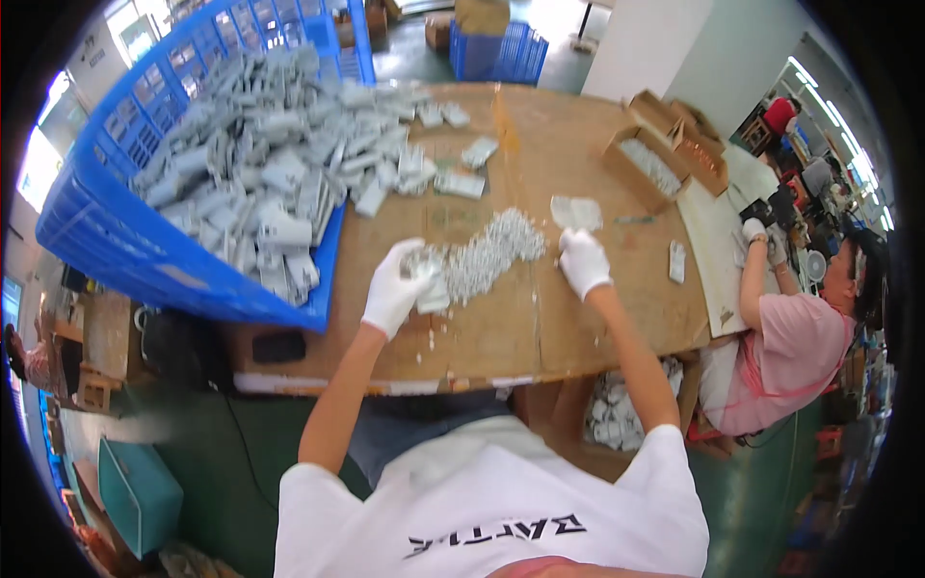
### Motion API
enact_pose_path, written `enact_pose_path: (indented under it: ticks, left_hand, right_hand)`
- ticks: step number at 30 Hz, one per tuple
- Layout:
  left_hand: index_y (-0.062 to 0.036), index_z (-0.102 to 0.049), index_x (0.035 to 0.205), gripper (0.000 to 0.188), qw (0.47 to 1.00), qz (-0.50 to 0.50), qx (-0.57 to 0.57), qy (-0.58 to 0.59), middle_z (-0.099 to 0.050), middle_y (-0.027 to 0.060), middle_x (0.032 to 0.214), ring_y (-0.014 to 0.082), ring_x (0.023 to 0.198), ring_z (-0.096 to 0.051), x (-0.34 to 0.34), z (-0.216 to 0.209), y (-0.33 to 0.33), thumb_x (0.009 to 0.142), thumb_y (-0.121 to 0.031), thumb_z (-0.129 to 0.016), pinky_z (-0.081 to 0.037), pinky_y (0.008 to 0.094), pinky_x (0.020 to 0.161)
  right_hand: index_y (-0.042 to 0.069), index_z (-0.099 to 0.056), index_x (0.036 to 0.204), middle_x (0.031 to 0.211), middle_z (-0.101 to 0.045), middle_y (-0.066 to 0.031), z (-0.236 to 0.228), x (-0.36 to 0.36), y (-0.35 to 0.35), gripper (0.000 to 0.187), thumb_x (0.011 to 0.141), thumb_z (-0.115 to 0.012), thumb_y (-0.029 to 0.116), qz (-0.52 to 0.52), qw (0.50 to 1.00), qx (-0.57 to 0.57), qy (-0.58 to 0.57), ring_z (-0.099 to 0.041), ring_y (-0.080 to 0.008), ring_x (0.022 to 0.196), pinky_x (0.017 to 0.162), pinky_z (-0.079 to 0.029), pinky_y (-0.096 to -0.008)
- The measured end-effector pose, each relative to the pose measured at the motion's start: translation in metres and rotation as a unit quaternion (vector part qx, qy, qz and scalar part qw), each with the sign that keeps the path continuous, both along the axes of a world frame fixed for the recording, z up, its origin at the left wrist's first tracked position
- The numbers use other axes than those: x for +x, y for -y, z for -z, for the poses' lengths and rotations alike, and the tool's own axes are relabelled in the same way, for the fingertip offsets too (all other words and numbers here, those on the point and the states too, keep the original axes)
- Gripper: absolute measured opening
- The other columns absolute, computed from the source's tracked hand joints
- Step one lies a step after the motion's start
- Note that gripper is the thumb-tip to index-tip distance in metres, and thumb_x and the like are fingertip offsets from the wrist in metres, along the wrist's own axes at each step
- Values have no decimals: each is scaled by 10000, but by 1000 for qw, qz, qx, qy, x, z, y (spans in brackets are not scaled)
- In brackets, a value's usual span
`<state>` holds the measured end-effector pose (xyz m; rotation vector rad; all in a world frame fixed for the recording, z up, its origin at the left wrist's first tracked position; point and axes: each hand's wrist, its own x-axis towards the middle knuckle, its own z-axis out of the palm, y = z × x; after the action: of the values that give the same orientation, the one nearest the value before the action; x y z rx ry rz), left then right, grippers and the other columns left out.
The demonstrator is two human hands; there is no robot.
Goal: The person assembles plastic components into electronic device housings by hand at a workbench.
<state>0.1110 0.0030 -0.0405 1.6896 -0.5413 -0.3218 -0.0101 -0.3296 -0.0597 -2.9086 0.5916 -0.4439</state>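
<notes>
My left hand, in a white glove, is closed round a white plastic housing low over the brown tabletop. A heap of small white plastic parts spreads to the right of it. My right hand, also gloved, has its fingers drawn together on the other side of that heap. Whatever its fingertips hold, if anything, is too small to make out. Just beyond them lies a translucent white piece. Many grey-white housings spill toward the table from a tipped blue crate.
Cardboard boxes stand at the back right, one holding small white parts. A single white piece lies near the right edge. A co-worker in pink sits at the right. Below the table edge is a box of white parts.
</notes>
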Motion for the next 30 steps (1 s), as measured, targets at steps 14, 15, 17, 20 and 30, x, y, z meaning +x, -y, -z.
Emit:
enact_pose_path:
  ticks: [14,15,17,20,30]
  left_hand:
    - [-61,-644,1157,402,975,-94,40,200,-683,143,1077,319,1001,-669,-45,-26,40,764,-82,-728,-529,378,865]
    - [-55,-647,1159,392,971,-103,42,211,-688,138,1078,289,986,-683,-46,-24,41,776,-80,-730,-537,361,857]
    - [-49,-649,1160,382,967,-114,45,223,-694,132,1078,259,970,-698,-46,-22,41,789,-79,-732,-545,344,849]
    - [-74,-640,1150,383,969,-119,35,214,-673,135,1066,314,969,-672,-47,-18,39,776,-43,-717,-540,384,829]
    - [-93,-648,1131,393,960,-101,12,263,-675,98,999,262,862,-691,-42,-17,37,756,4,-712,-556,346,747]
  right_hand:
    - [72,-694,895,904,-619,-81,-63,21,-156,142,770,-732,17,-241,898,234,283,-615,-208,761,689,-504,-310]
    - [72,-694,895,904,-619,-81,-58,24,-157,142,770,-732,17,-243,897,235,284,-615,-208,761,689,-504,-310]
    - [84,-698,867,935,-599,-97,-53,27,-159,142,749,-744,20,-208,924,125,294,-607,-254,799,710,-505,-339]
    - [74,-692,918,948,-594,-95,-55,30,-161,179,754,-750,30,-180,939,171,238,-616,-259,849,741,-513,-344]
    - [0,-625,1014,926,-651,-23,-57,41,-143,151,879,-662,55,-226,815,526,84,-601,-63,859,767,-497,-240]
